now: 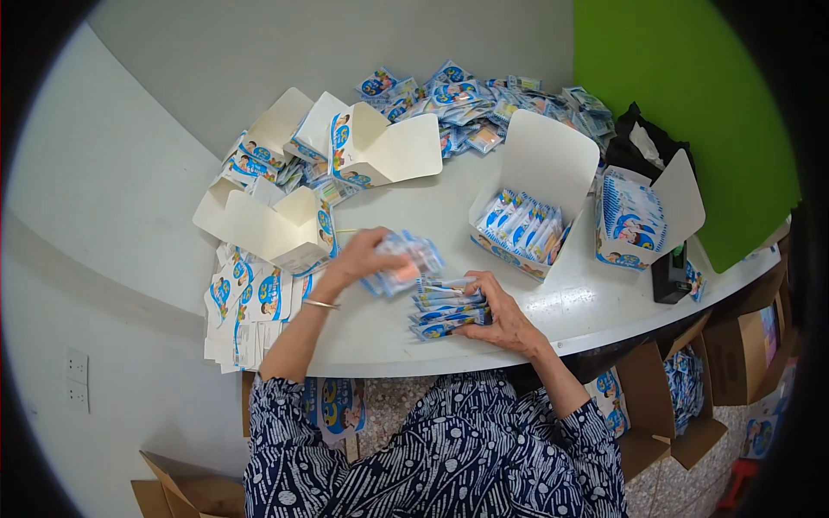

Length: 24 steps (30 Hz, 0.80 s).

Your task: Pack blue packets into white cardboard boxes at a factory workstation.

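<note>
My left hand (367, 256) grips a small blue-and-white sachet (404, 266), blurred by motion, above the white table. Just to its right, my right hand (499, 318) is wrapped round a stack of similar sachets (446, 308), thumb and fingers pressing its sides. Beyond my right hand, an open carton (518, 259) holds a row of upright sachets. Another open carton (629, 256) farther right is also filled with them. Left of my left hand stand several open cartons (294, 233); the insides I can see into are bare white.
Along the back of the table (406, 207) lies a large heap of loose sachets (466, 99). Flat printed carton blanks (250, 302) are stacked at the left edge. A black holder (671, 281) and a black bag (643, 142) sit at right. Brown cardboard boxes (643, 393) stand below.
</note>
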Each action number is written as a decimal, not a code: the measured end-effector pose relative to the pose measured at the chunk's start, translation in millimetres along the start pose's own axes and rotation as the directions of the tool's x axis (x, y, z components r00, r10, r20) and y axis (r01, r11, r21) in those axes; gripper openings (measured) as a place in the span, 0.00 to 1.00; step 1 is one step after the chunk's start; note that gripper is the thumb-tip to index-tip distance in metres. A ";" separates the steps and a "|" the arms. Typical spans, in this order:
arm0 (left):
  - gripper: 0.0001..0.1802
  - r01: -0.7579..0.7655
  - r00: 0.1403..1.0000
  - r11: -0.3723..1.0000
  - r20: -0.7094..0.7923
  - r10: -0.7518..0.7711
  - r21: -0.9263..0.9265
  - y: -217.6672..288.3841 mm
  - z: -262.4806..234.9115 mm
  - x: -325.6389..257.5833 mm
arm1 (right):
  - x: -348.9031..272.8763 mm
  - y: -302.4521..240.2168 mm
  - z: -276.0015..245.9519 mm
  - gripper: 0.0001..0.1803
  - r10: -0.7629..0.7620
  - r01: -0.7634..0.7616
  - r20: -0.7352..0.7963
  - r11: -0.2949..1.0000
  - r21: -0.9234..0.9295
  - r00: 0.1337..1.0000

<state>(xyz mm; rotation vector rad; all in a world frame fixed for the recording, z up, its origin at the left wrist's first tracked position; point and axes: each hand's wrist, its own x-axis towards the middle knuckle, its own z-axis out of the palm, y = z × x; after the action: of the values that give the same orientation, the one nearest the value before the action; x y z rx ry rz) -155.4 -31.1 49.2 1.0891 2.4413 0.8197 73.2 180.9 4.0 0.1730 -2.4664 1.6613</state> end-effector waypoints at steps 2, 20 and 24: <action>0.24 0.056 0.990 0.998 -0.133 -0.053 0.021 -33.8 -30.1 -14.6 | 2.4 0.1 3.0 0.34 -0.004 0.003 0.013 1.000 0.023 1.000; 0.34 0.298 0.952 0.904 -0.026 -0.305 0.308 -21.9 -37.2 -60.0 | -0.7 -2.2 -0.7 0.34 0.038 -0.038 -0.001 0.999 0.030 0.999; 0.34 0.145 0.989 0.984 -0.030 -0.142 0.103 -14.5 -27.9 -61.4 | -0.8 2.8 1.5 0.34 -0.018 0.019 -0.025 1.000 0.022 1.000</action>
<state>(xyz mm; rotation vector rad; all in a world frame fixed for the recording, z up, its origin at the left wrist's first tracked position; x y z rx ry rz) -138.3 -95.7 66.3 0.9301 2.5716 0.6693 73.3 180.6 0.8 0.1759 -2.4216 1.6738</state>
